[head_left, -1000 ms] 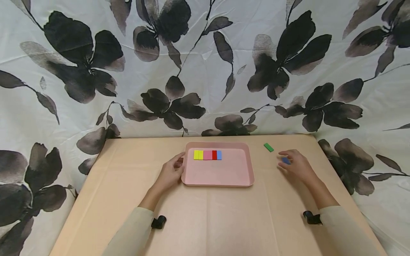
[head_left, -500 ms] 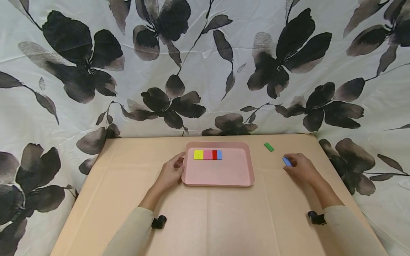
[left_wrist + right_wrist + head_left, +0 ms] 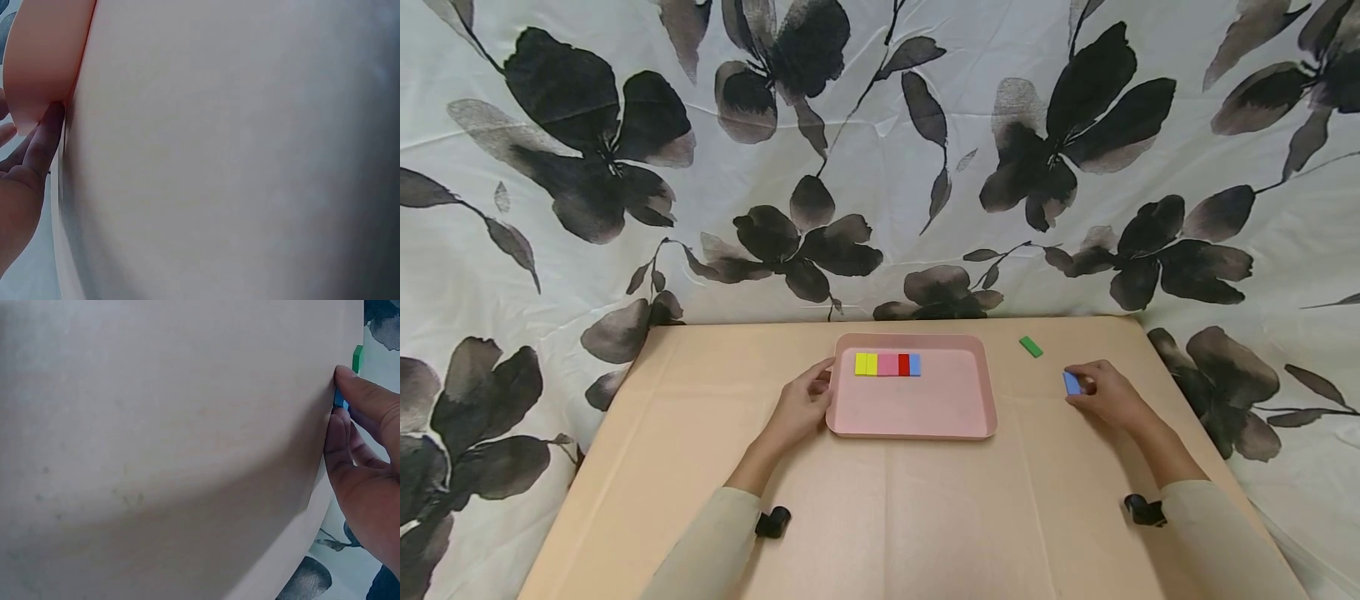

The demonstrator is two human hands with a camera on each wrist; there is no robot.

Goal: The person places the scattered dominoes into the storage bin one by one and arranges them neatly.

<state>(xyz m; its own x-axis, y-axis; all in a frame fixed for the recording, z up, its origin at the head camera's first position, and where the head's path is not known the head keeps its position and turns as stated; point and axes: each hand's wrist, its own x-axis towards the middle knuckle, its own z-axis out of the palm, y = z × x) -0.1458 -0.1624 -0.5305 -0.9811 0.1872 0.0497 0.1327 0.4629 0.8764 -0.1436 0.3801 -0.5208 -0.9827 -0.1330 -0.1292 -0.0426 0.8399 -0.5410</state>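
Observation:
A shallow pink tray point(image 3: 917, 412) lies on the table. In its upper left is a row of flat pieces: two yellow point(image 3: 866, 364), pink point(image 3: 887, 364), red point(image 3: 904, 364) and light blue point(image 3: 914, 364). My left hand point(image 3: 801, 402) holds the tray's left edge; the left wrist view shows fingertips point(image 3: 55, 115) against its wall. To the right of the tray, my right hand point(image 3: 1101, 393) pinches a flat blue tile point(image 3: 1072, 383) between thumb and fingers. The right wrist view shows only part of this blue tile point(image 3: 339, 399).
A green tile point(image 3: 1031, 347) lies on the table between the tray and the right hand, farther back. The light wooden table point(image 3: 955, 517) ends at a floral cloth point(image 3: 917, 183) behind it and at both sides.
My right hand has shifted slightly to the right, and the blue tile now shows more broadly between its fingertips. My left hand and the tray have stayed in place.

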